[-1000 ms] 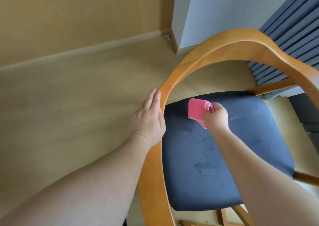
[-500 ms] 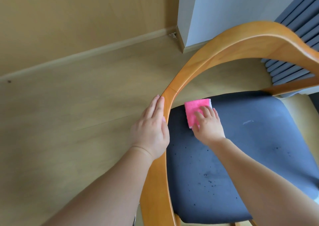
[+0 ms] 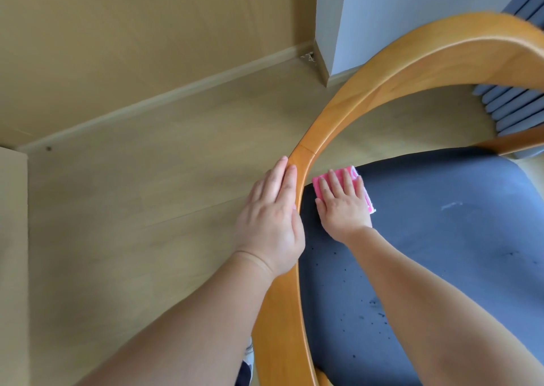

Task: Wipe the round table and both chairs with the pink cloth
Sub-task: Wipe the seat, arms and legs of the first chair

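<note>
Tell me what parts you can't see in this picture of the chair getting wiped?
All in the head view:
- Pink cloth: mostly covered by the right hand pressing flat on it.
- Chair: legs hidden under the dark seat; its right side is cut off by the frame edge.
- Left hand: the thumb is hidden behind the wooden rail it rests on.
- Round table and second chair: out of frame.
- Seat specks: too small to identify.

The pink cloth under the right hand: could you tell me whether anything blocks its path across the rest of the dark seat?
Nothing visible does. The right hand presses the pink cloth flat on the dark upholstered seat, which holds only specks and a pale smear.
</note>
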### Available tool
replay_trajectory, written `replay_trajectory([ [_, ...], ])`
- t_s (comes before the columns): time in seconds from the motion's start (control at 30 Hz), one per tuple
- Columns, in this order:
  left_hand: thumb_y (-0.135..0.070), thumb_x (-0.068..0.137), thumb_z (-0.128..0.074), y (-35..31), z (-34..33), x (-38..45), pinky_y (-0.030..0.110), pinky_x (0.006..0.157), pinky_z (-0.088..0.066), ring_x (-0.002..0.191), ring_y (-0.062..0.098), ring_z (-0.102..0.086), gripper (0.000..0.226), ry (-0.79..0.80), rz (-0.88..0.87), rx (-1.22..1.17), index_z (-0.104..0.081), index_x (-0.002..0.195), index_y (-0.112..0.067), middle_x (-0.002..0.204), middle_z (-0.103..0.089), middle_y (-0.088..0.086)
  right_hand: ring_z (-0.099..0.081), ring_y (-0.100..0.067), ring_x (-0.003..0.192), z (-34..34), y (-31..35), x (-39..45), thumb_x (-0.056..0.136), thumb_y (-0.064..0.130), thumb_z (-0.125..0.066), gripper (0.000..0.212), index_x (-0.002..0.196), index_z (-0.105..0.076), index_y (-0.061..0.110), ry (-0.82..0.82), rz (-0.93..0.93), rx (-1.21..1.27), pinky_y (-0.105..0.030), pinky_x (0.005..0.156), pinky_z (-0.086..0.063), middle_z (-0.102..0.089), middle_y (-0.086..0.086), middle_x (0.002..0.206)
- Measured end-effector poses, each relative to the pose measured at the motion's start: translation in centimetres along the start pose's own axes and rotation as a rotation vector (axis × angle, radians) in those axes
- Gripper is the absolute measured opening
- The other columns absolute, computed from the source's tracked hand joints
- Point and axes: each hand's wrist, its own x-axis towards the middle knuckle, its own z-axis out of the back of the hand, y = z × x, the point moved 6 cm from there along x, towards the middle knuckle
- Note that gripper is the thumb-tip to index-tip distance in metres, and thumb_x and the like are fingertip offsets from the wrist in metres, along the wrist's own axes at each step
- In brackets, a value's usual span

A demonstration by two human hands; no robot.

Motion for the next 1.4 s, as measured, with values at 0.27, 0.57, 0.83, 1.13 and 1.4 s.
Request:
replay_trajectory([
  [0.27, -0.020, 0.084, -0.022, -0.4, 0.0, 0.1, 0.038, 0.116, -0.025, 0.141, 0.026, -0.030, 0.062, -0.017, -0.089, 0.017, -0.042, 0.140, 0.000, 0.151, -0.036, 0.011, -0.006, -0.037, 0.146, -0.7, 3.0, 0.1, 0.099, 0.045, -0.018, 0.058, 0.152, -0.023, 0.020, -0.010, 0.086, 0.007, -0.052, 0.117, 0.005, -0.023, -0.007, 0.158],
  [0.57, -0.016, 0.083, -0.024, -0.9, 0.0, -0.1, 0.039, 0.115, -0.022, 0.140, 0.029, -0.031, 0.061, -0.005, -0.174, 0.071, -0.041, 0.139, 0.003, 0.149, -0.036, 0.015, -0.020, -0.037, 0.143, -0.2, 0.7, -0.2, 0.102, 0.039, -0.022, 0.052, 0.147, -0.036, 0.018, -0.067, 0.118, 0.027, -0.049, 0.119, -0.005, -0.036, -0.009, 0.152],
  [0.83, -0.018, 0.085, -0.023, -1.0, -0.2, 0.0, 0.041, 0.113, -0.030, 0.140, 0.027, -0.031, 0.060, -0.008, -0.198, 0.060, -0.042, 0.139, 0.001, 0.149, -0.037, 0.013, -0.012, -0.032, 0.144, 0.3, -10.1, -0.1, 0.100, 0.040, -0.017, 0.049, 0.145, -0.027, 0.026, -0.139, -0.172, 0.134, -0.050, 0.116, -0.013, -0.028, -0.004, 0.153],
  [1.13, -0.021, 0.086, -0.020, -0.7, -0.5, -0.1, 0.035, 0.114, -0.025, 0.142, 0.021, -0.027, 0.061, -0.008, -0.184, 0.070, -0.039, 0.142, -0.004, 0.152, -0.034, 0.007, -0.002, -0.032, 0.147, -0.8, -12.3, -1.3, 0.100, 0.041, -0.016, 0.054, 0.151, -0.020, 0.024, -0.146, -0.355, 0.218, -0.047, 0.118, -0.003, -0.015, -0.003, 0.160],
  [1.4, -0.022, 0.086, -0.018, -0.7, -0.7, -0.1, 0.033, 0.115, -0.022, 0.143, 0.018, -0.023, 0.063, -0.007, -0.180, 0.075, -0.036, 0.144, -0.007, 0.154, -0.030, 0.004, -0.003, -0.038, 0.146, -1.2, -5.7, -2.8, 0.099, 0.040, -0.016, 0.057, 0.152, -0.017, 0.020, -0.143, -0.268, 0.214, -0.050, 0.119, -0.001, -0.016, -0.007, 0.160],
])
